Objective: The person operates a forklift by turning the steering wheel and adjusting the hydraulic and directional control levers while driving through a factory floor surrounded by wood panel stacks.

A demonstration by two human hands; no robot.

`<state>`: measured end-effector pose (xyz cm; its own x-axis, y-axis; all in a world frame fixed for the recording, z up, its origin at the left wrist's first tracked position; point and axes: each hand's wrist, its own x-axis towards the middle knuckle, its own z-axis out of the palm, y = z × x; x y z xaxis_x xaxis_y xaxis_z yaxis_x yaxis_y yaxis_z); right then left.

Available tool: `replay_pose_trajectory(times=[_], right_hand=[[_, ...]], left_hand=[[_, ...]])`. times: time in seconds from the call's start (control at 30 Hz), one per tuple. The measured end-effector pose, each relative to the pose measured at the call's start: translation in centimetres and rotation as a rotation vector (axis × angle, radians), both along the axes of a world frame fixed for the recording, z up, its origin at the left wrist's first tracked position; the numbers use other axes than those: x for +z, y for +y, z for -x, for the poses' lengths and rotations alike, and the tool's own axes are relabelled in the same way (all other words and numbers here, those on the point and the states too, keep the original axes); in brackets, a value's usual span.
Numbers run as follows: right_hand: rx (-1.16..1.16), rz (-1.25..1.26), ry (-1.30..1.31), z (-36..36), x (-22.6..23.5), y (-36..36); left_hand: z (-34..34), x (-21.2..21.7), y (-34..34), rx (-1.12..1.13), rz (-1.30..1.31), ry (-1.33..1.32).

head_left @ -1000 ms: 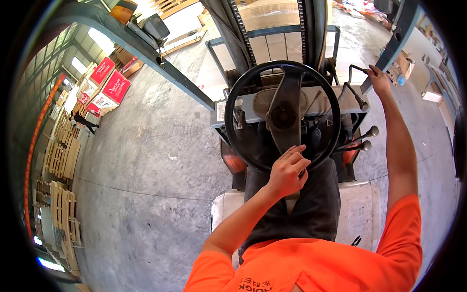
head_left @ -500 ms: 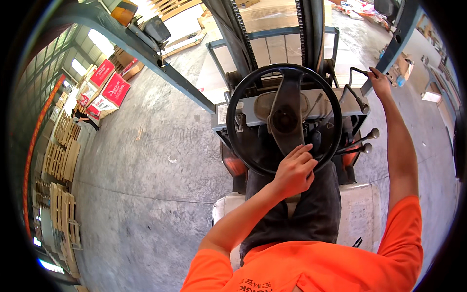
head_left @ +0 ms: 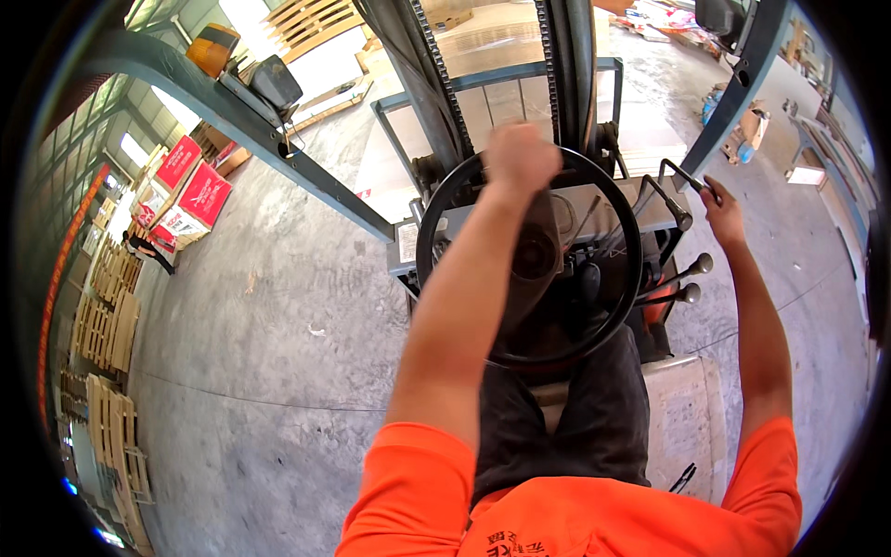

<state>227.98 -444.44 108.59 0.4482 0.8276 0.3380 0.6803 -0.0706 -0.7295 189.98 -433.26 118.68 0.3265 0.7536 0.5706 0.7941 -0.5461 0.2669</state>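
Note:
I sit on a forklift. My left hand (head_left: 520, 156) is closed on the far top of the black steering wheel (head_left: 436, 223), with my forearm stretched across the wheel. My right hand (head_left: 722, 215) is wrapped around the thin black control lever (head_left: 682, 174) at the right of the dashboard. Two more levers with round knobs (head_left: 694, 278) stick out below that hand, untouched. The wheel's hub is partly hidden by my left arm.
The mast with its chains (head_left: 436, 65) rises just ahead. A grey cab pillar (head_left: 278, 148) slants to the left. Red-and-white boxes (head_left: 190, 190) and stacked wooden pallets (head_left: 107, 316) stand along the left on the concrete floor (head_left: 251, 371). Cartons lie at the far right (head_left: 752, 125).
My left hand has swung from the near side of the steering wheel up to its far top, turning the wheel. My right hand stays on the lever.

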Motion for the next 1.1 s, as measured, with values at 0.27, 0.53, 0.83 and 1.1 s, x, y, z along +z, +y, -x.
replay_pose_trajectory(times=[0.27, 0.53, 0.83, 1.1], right_hand=[[0.11, 0.112, -0.153, 3.5, -12.3, -7.7], [0.002, 0.709, -0.537, 4.1, -12.7, -6.3], [0.254, 1.113, -0.529, 5.5, -14.3, -20.9], [-0.01, 0.361, -0.054, -1.4, -13.1, -12.1]], left_hand=[[15.0, -5.5, -11.5, 0.215, 0.003, -0.222], [4.9, -9.9, -23.3, -0.274, -0.004, -0.187], [-8.1, -7.7, -12.4, -0.424, -0.16, -0.056], [-2.4, -1.7, 1.0, 0.128, -0.161, -0.057]])
